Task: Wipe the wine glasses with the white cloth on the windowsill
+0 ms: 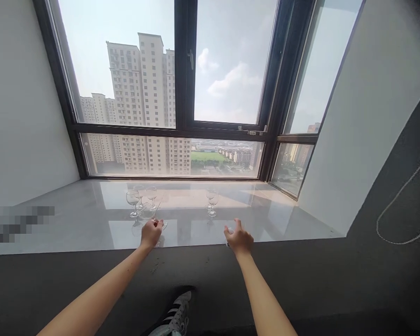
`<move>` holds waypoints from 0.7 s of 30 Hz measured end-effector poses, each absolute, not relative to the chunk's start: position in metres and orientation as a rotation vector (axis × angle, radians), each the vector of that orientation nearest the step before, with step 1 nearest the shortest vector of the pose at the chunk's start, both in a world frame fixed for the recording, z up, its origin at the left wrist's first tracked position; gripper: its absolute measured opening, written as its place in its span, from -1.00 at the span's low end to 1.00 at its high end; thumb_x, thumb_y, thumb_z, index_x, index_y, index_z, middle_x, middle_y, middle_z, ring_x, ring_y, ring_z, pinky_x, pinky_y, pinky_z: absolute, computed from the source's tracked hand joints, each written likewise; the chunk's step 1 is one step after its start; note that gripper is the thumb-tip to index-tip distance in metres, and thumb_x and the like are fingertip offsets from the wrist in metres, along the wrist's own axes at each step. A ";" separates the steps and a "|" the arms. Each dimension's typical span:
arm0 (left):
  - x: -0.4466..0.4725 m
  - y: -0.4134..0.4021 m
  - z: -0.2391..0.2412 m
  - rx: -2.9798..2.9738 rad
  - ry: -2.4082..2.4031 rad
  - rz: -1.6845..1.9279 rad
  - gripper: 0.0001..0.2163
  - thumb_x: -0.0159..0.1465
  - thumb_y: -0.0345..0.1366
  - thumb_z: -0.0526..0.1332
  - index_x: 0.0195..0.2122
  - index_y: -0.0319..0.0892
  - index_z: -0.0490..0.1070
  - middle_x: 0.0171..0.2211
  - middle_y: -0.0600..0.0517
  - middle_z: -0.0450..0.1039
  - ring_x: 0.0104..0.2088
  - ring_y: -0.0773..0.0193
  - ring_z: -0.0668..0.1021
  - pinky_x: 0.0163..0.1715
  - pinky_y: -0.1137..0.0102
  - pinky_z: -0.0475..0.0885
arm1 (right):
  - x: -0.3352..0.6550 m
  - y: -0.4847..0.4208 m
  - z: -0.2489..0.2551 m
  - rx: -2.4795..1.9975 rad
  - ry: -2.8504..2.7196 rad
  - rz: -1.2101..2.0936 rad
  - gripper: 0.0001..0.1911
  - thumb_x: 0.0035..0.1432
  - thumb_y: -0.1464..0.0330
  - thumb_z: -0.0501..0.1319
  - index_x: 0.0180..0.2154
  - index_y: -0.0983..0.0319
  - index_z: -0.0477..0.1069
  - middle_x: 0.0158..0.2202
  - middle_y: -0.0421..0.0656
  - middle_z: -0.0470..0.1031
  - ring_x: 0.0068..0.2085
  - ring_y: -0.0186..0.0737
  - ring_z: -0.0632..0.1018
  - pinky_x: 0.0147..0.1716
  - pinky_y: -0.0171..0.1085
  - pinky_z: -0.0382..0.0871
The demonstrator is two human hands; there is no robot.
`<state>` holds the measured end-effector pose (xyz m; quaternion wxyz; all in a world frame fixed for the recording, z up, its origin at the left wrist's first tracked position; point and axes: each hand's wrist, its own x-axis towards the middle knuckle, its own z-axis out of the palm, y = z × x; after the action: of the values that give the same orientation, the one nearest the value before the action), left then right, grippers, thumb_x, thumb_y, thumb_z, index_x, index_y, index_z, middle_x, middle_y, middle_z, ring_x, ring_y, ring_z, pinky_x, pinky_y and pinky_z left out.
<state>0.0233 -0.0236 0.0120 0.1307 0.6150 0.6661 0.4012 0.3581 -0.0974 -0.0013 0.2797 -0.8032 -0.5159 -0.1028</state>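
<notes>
My left hand (151, 233) is closed at the front of the window sill, pinching a stemmed glass (147, 213). That glass is tipped over, its bowl pointing away to the left and its foot to the right of my fingers. Just behind it, several clear stemmed glasses (132, 198) stand upright in a cluster. Farther right is another upright stemmed glass (213, 199), with a second one partly hidden behind it. My right hand (240, 240) is over the sill's front edge, thumb and index finger apart, other fingers curled. A small pale thing shows beside its thumb; its kind is unclear.
The glossy pale window sill (192, 233) runs along a dark-framed window (186, 93). White walls (364, 102) flank it. At the far right a beaded cord (399, 196) hangs in a loop. Below the sill, a striped shoe (175, 315) shows against the dark front.
</notes>
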 end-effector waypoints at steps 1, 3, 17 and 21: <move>0.024 -0.024 0.012 1.817 1.941 1.143 -0.66 0.21 -0.09 0.05 -0.65 -0.13 0.25 -0.62 0.02 0.40 -0.53 0.23 0.42 -0.49 0.42 0.14 | 0.358 -0.097 -0.002 -2.139 -1.356 -0.262 -0.46 0.16 0.07 0.04 0.10 0.20 0.22 -0.20 -0.03 0.51 -0.26 -0.10 0.54 -0.33 -0.26 0.23; 0.027 -0.026 0.011 1.894 1.956 1.100 -0.66 0.22 -0.10 0.04 -0.64 -0.13 0.25 -0.59 0.00 0.42 -0.50 0.22 0.44 -0.48 0.42 0.15 | 0.359 -0.097 -0.004 -2.102 -1.321 -0.239 -0.49 0.15 0.09 0.06 0.07 0.19 0.24 -0.22 -0.07 0.51 -0.27 -0.13 0.54 -0.34 -0.28 0.22; 0.163 -0.024 0.029 2.253 1.788 0.776 -0.74 0.25 -0.10 0.08 -0.41 -0.14 0.41 -0.41 -0.06 0.52 -0.34 0.17 0.53 -0.47 0.41 0.15 | 0.365 -0.093 -0.009 -1.992 -1.151 -0.127 -0.58 0.13 0.16 0.08 -0.02 0.22 0.30 -0.37 -0.16 0.49 -0.35 -0.19 0.51 -0.43 -0.32 0.13; 0.205 -0.018 0.029 2.360 1.691 0.702 -0.77 0.25 -0.11 0.09 -0.32 -0.14 0.42 -0.37 -0.07 0.52 -0.31 0.16 0.53 -0.43 0.41 0.19 | 0.366 -0.091 -0.011 -1.969 -1.141 -0.143 -0.60 0.14 0.16 0.07 -0.04 0.22 0.30 -0.39 -0.16 0.49 -0.37 -0.18 0.50 -0.44 -0.32 0.12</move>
<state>0.2049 -0.0177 0.0289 0.0772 0.7877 0.5645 0.2344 0.3663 -0.0914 -0.0107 0.4175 -0.7847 -0.4546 -0.0571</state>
